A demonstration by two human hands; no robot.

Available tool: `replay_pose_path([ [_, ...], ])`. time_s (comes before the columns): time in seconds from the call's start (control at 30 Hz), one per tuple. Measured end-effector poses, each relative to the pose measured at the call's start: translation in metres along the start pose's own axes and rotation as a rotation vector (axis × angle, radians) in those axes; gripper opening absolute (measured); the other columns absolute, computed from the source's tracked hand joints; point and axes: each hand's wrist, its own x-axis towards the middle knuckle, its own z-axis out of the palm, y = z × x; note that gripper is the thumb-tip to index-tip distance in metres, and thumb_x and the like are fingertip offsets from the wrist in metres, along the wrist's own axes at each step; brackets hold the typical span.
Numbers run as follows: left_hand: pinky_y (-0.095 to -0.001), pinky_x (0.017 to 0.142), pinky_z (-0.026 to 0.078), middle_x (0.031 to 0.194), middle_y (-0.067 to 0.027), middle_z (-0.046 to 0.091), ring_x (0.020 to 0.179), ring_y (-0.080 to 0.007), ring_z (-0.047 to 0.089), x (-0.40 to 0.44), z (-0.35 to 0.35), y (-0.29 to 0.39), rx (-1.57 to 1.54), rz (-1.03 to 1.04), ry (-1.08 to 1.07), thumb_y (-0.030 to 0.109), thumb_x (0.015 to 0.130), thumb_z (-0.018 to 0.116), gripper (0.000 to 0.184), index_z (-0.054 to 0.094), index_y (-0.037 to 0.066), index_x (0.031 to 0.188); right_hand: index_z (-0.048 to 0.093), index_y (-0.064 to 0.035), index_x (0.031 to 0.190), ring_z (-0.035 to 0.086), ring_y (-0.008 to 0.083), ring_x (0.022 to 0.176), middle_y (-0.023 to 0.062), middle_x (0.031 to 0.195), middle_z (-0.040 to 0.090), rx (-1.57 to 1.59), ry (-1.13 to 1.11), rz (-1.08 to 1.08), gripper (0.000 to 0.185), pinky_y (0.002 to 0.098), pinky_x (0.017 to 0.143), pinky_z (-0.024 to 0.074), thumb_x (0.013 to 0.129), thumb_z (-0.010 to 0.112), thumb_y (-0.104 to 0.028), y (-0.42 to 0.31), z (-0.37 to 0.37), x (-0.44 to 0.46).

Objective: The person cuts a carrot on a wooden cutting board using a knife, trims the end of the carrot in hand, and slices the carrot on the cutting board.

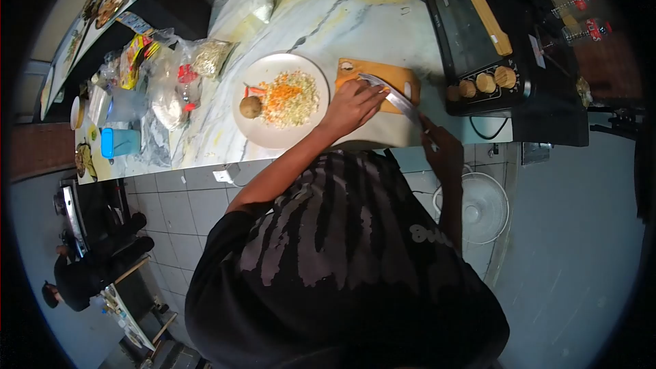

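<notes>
My right hand is wrapped around the handle of a knife, whose long blade lies slantwise over a small wooden cutting board. My left hand rests on the board with its fingers curled together beside the blade. A bit of orange shows near the fingertips, but what they press on is mostly hidden. Left of the board stands a large pale plate bearing finely chopped orange and pale green vegetables. A round brown potato-like vegetable and thin red-orange pieces sit at its left side.
A black oven with wooden-looking knobs flanks the marble-patterned counter on the right. Plastic bags, a blue container and packets crowd the left end. Below right is a white basket. Another person is at lower left.
</notes>
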Motion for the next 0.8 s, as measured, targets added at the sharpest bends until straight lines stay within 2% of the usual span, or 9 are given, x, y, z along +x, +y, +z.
replay_pose_path([
  [0.1, -0.0407, 0.101, 0.046, 0.124, -0.0005, 0.067, 0.118, -0.0235, 0.058, -0.008, -0.012, 0.006, -0.009, 0.083, 0.077, 0.011, 0.082, 0.074, 0.035, 0.072, 0.010, 0.117, 0.065, -0.0178, 0.134, 0.070, 0.0238, 0.078, 0.0093, 0.087, 0.069, -0.002, -0.047, 0.044, 0.042, 0.0358, 0.073, 0.0554, 0.092, 0.068, -0.016, -0.009, -0.003, -0.011],
  [0.33, -0.0366, 0.090, 0.053, 0.102, -0.0047, 0.074, 0.099, -0.0205, 0.068, -0.030, -0.012, 0.011, -0.162, 0.162, 0.127, 0.006, 0.078, 0.078, 0.022, 0.076, 0.006, 0.100, 0.062, -0.0165, 0.137, 0.073, 0.0251, 0.088, 0.0108, 0.096, 0.073, 0.074, -0.088, 0.214, 0.044, 0.0357, 0.077, 0.0565, 0.093, 0.068, -0.018, -0.044, 0.002, -0.041],
  [0.4, -0.0338, 0.086, 0.054, 0.096, -0.0065, 0.076, 0.090, -0.0192, 0.070, -0.034, -0.007, 0.018, -0.320, -0.120, 0.180, 0.005, 0.081, 0.077, 0.020, 0.077, 0.004, 0.101, 0.061, -0.0136, 0.138, 0.072, 0.0229, 0.080, 0.0125, 0.086, 0.071, 0.079, 0.025, 0.306, 0.041, 0.0351, 0.073, 0.0549, 0.097, 0.064, -0.020, -0.042, 0.012, -0.057],
  [0.43, -0.0338, 0.086, 0.054, 0.096, -0.0065, 0.076, 0.090, -0.0192, 0.070, -0.030, -0.007, 0.024, -0.345, -0.108, 0.163, 0.005, 0.081, 0.077, 0.020, 0.077, 0.004, 0.101, 0.061, -0.0136, 0.138, 0.072, 0.0229, 0.080, 0.0125, 0.086, 0.071, 0.072, 0.036, 0.336, 0.041, 0.0351, 0.073, 0.0549, 0.097, 0.064, -0.020, -0.043, 0.011, -0.063],
  [0.5, -0.0302, 0.079, 0.054, 0.093, -0.0074, 0.077, 0.082, -0.0174, 0.071, -0.018, -0.002, 0.036, -0.632, -0.659, 0.170, 0.005, 0.087, 0.072, 0.020, 0.077, 0.003, 0.106, 0.059, -0.0113, 0.139, 0.067, 0.0196, 0.070, 0.0131, 0.075, 0.066, 0.136, 0.051, 0.585, 0.040, 0.0340, 0.067, 0.0512, 0.101, 0.061, -0.023, -0.042, 0.006, -0.068],
  [0.53, -0.0297, 0.074, 0.055, 0.090, -0.0089, 0.077, 0.083, -0.0188, 0.072, -0.012, 0.009, 0.031, -0.738, -0.713, 0.109, 0.010, 0.088, 0.072, 0.019, 0.078, 0.008, 0.106, 0.059, -0.0100, 0.139, 0.060, 0.0157, 0.064, 0.0105, 0.067, 0.061, 0.205, 0.182, 0.545, 0.040, 0.0331, 0.064, 0.0476, 0.102, 0.059, -0.024, -0.040, 0.010, -0.072],
  [0.67, -0.0293, 0.068, 0.055, 0.086, -0.0133, 0.076, 0.071, -0.0203, 0.073, 0.018, 0.053, 0.020, -0.903, -0.748, -0.038, 0.008, 0.088, 0.067, 0.020, 0.077, 0.004, 0.105, 0.059, -0.0105, 0.139, 0.058, 0.0146, 0.064, 0.0080, 0.067, 0.060, 0.257, 0.275, 0.595, 0.039, 0.0320, 0.064, 0.0474, 0.102, 0.059, -0.023, -0.030, 0.012, -0.074],
  [0.77, -0.0300, 0.067, 0.055, 0.083, -0.0167, 0.074, 0.070, -0.0245, 0.073, 0.026, 0.087, 0.014, -0.723, -0.674, 0.054, 0.006, 0.088, 0.064, 0.020, 0.076, 0.001, 0.103, 0.061, -0.0119, 0.138, 0.057, 0.0128, 0.065, 0.0067, 0.069, 0.060, 0.318, 0.212, 0.621, 0.038, 0.0316, 0.064, 0.0475, 0.102, 0.059, -0.023, -0.020, 0.004, -0.070],
  [0.8, -0.0275, 0.068, 0.054, 0.083, -0.0153, 0.075, 0.070, -0.0198, 0.071, 0.024, 0.090, 0.009, -0.601, -0.687, 0.053, 0.006, 0.088, 0.065, 0.021, 0.075, -0.001, 0.104, 0.061, -0.0130, 0.138, 0.057, 0.0128, 0.065, 0.0068, 0.070, 0.061, 0.336, 0.184, 0.603, 0.038, 0.0316, 0.064, 0.0477, 0.101, 0.060, -0.023, -0.013, 0.006, -0.069],
])
